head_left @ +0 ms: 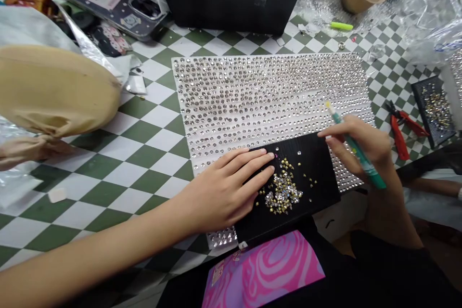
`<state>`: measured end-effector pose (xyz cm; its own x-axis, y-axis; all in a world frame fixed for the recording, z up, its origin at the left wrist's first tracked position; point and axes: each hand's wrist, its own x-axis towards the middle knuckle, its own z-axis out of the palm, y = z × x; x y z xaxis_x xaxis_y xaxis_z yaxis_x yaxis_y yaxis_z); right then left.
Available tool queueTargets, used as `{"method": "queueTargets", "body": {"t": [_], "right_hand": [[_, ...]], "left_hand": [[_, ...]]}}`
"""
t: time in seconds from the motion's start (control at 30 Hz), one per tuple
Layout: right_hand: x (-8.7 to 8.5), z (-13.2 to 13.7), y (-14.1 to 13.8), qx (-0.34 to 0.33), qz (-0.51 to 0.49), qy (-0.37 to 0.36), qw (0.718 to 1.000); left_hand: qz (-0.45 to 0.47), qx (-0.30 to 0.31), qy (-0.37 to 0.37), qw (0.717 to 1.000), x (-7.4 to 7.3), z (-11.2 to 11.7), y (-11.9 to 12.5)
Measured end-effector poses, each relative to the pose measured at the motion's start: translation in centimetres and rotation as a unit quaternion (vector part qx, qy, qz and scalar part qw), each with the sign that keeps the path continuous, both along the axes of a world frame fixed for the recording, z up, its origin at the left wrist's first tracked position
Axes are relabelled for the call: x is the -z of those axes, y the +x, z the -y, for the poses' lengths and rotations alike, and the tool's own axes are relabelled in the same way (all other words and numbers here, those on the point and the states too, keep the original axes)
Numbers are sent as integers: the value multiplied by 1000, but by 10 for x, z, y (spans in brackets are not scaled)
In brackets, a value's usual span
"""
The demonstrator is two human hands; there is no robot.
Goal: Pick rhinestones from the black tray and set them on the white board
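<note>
I'm pinching a green pen [373,175] in my right hand [361,147], its long axis slanting toward the black tray [319,178], while my flat, open left hand [225,187] is resting nearer the rhinestones [283,192].
</note>
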<state>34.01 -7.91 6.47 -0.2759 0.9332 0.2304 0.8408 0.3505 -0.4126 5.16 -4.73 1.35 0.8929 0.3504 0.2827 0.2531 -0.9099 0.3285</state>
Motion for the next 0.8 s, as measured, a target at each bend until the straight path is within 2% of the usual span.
{"method": "queueTargets", "body": {"t": [0.17, 0.3, 0.5, 0.63, 0.8], "right_hand": [[-4, -16, 17, 165, -74, 106, 978], [1, -34, 39, 216, -77, 136, 964], [6, -52, 55, 173, -42, 104, 979], [16, -56, 57, 111, -10, 84, 990], [27, -56, 59, 85, 29, 65, 994]], "left_hand": [[-1, 1, 1, 1000, 0, 0, 0], [-1, 1, -2, 1000, -1, -1, 0], [1, -1, 3, 1000, -1, -1, 0], [2, -3, 1, 1000, 0, 0, 0], [-1, -2, 1, 1000, 0, 0, 0]]}}
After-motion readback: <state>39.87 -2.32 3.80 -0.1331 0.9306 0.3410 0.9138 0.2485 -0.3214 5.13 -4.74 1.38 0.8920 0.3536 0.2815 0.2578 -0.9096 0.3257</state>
